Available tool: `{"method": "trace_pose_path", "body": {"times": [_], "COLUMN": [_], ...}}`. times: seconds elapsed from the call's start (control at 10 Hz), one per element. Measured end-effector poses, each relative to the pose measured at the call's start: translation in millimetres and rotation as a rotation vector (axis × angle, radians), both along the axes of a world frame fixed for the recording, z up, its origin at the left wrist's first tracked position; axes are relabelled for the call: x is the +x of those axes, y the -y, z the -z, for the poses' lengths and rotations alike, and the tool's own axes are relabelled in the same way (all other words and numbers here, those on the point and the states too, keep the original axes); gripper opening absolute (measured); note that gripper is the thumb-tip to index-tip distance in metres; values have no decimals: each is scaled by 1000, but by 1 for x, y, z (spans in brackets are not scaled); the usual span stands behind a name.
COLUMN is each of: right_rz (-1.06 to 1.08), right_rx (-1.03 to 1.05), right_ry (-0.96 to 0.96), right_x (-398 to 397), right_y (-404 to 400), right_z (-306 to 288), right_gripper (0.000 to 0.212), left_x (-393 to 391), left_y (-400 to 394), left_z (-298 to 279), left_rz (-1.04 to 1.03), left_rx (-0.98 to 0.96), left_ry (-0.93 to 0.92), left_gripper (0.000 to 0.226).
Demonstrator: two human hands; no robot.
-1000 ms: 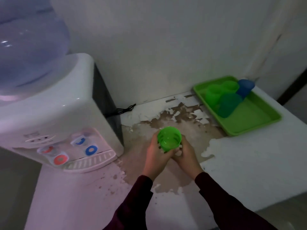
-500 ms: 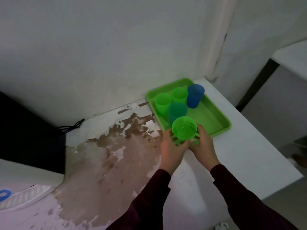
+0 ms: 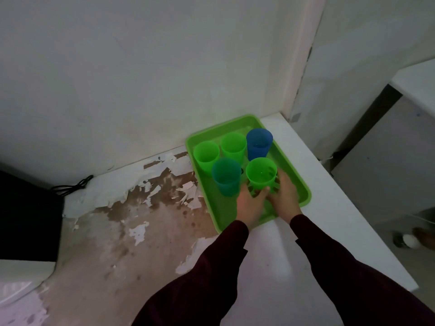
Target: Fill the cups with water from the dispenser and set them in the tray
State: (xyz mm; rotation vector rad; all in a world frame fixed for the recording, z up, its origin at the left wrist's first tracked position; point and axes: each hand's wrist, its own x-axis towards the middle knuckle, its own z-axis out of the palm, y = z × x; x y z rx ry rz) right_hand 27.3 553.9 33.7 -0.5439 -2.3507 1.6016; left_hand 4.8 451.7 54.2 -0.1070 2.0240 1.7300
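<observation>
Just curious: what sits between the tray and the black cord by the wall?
In the head view, nothing stands between the tray and the cord: only tabletop with its white coating peeled away in patches.

Green tray (image 3: 303,191), countertop corner: five upright cups. Two green, one blue at back; teal (image 3: 226,177) and green cup (image 3: 260,172) in front.

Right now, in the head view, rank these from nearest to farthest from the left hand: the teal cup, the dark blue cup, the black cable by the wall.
1. teal cup: in the tray, just beside the left hand.
2. dark blue cup: at the tray's back right.
3. black cable: far left, against the wall.
</observation>
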Motion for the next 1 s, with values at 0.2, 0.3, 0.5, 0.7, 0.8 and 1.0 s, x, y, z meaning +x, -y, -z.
{"method": "trace_pose_path", "body": {"times": [0.2,0.3,0.5,0.7,0.8,1.0], "right_rz": [19,19,14,49,93,170], "right_rx": [-44,-122,-169,-250,-261,-42], "right_ry": [34,38,37,66,105,66], "right_x": [-26,-30,-34,-31,-17,20], "right_y": [-5,-1,2,7,13,56], "right_z": [12,11,11,11,13,5], "right_gripper": [39,44,50,52,66,33], "left_x": [-15,-13,-13,-6,4,25], "left_y": [-9,-7,-11,-5,11,77], "left_z": [14,18,20,15,11,-12], "left_rz": [4,12,-20,4,65,168], "left_rx": [-45,-73,-65,-77,-126,-102], "left_ry": [-51,-72,-53,-3,38,-71], "left_gripper": [55,54,53,44,42,21]}}
